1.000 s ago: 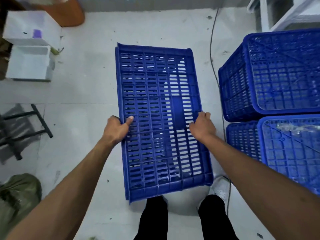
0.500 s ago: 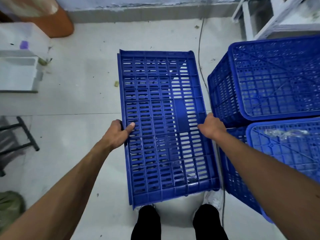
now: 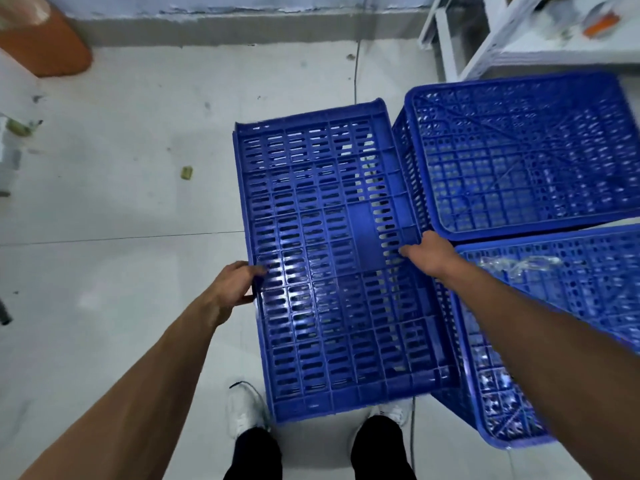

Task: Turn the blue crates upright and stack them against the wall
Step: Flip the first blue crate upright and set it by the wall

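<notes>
a: head cam, where are the hands?
b: left hand (image 3: 235,289) clamped on the left edge of the held crate (image 3: 339,265), right hand (image 3: 429,254) gripping its right edge.
a: and the crate?
b: slatted face up, above the floor (image 3: 121,220), just beside two blue crates (image 3: 526,161) on the right, near the wall (image 3: 242,22).

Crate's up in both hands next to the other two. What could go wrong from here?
1. The held crate sits tight against the far crate; rims may snag.
2. The right hand is wedged between crates; possible pinch.
3. A cable on the floor runs under the crate toward the feet: trip risk.
</notes>
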`<act>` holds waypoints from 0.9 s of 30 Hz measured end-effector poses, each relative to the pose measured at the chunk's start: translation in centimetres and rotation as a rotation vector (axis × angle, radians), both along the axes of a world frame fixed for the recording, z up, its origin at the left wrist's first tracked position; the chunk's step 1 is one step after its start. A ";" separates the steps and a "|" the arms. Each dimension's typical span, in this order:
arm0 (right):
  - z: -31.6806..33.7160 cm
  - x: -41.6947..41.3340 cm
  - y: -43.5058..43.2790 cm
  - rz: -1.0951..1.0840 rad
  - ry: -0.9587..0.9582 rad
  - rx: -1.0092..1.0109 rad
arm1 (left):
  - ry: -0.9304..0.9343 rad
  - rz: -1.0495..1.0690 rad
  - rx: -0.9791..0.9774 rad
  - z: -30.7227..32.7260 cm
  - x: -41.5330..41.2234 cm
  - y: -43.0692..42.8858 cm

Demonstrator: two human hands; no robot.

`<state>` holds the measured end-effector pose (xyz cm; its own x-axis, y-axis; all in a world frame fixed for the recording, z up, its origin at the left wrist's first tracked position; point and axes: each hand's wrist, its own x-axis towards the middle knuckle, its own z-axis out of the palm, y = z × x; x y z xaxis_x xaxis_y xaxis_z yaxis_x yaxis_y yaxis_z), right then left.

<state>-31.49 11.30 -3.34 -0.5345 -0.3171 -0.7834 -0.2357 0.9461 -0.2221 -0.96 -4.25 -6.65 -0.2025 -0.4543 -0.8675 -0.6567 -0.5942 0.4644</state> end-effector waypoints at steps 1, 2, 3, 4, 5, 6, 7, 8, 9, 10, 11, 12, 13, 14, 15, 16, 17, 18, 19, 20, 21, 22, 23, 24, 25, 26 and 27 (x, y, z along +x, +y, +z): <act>0.2 -0.1 0.3 -0.028 -0.034 -0.021 | 0.000 -0.011 0.006 0.0 0.0 0.3; 0.5 -0.1 0.5 -0.041 -0.058 -0.033 | -0.007 -0.012 0.007 -0.1 0.0 0.6; 0.8 -0.1 0.7 -0.045 -0.071 -0.033 | -0.020 -0.012 0.003 -0.1 -0.1 0.7; 0.9 -0.1 1.0 -0.043 -0.071 -0.020 | -0.030 -0.007 0.002 0.0 -0.3 1.0; 0.9 -0.1 1.3 -0.037 -0.071 -0.004 | -0.039 -0.002 -0.004 0.1 -0.6 1.4; 1.0 -0.1 1.5 -0.028 -0.084 0.009 | -0.044 0.004 -0.017 0.1 -1.0 1.6; 1.1 0.0 1.6 -0.023 -0.107 0.004 | -0.050 0.012 -0.037 0.2 -1.4 1.9; 1.4 0.3 1.5 -0.016 -0.117 0.012 | -0.049 0.026 -0.060 0.3 -1.7 2.0; 1.3 0.6 1.6 -0.006 -0.114 0.013 | -0.038 0.043 -0.080 0.6 -1.8 1.9; 1.7 1.0 1.4 0.005 -0.116 0.009 | -0.023 0.049 -0.092 1.0 -1.8 1.7; 1.9 1.5 1.2 0.010 -0.122 0.002 | -0.006 0.059 -0.097 1.2 -1.7 1.4; 2.2 2.1 1.1 0.020 -0.119 -0.008 | -0.003 0.061 -0.099 1.2 -1.5 1.1; 2.1 2.6 1.1 0.013 -0.113 -0.019 | -0.010 0.059 -0.109 1.4 -1.3 0.9; 2.5 3.2 1.0 0.006 -0.105 -0.039 | -0.032 0.050 -0.123 1.7 -1.0 0.8; 2.5 3.8 0.9 -0.004 -0.099 -0.063 | -0.055 0.030 -0.155 1.8 -0.6 0.6; 2.7 4.5 0.8 -0.005 -0.086 -0.107 | -0.092 -0.005 -0.209 1.9 -0.3 0.7; 2.7 5.0 0.5 -0.003 -0.078 -0.148 | -0.142 -0.059 -0.268 2.4 -0.1 0.9; 2.9 5.8 0.1 0.001 -0.065 -0.190 | -0.203 -0.143 -0.338 3.5 0.0 1.4; 3.2 6.6 -0.3 0.014 -0.056 -0.225 | -0.262 -0.249 -0.411 4.6 0.1 2.1; 3.5 7.5 -0.8 0.026 -0.047 -0.247 | -0.293 -0.347 -0.475 5.4 0.1 2.7; 3.8 8.3 -1.4 0.042 -0.041 -0.253 | -0.286 -0.416 -0.510 5.8 0.0 3.2; 4.1 9.4 -2.0 0.075 -0.027 -0.263 | -0.258 -0.455 -0.507 6.1 -0.1 3.6; 4.4 10.5 -2.8 0.106 -0.015 -0.269 | -0.225 -0.478 -0.495 6.5 -0.3 3.9; 4.6 11.8 -3.6 0.133 -0.007 -0.271 | -0.188 -0.498 -0.490 6.8 -0.3 4.0; 4.7 13.1 -4.4 0.157 -0.003 -0.279 | -0.150 -0.517 -0.495 7.2 -0.3 4.2; 4.7 14.2 -5.1 0.173 -0.005 -0.281 | -0.112 -0.529 -0.497 7.5 -0.3 4.5; 4.7 15.4 -5.7 0.184 -0.010 -0.285 | -0.085 -0.540 -0.506 7.6 0.0 4.7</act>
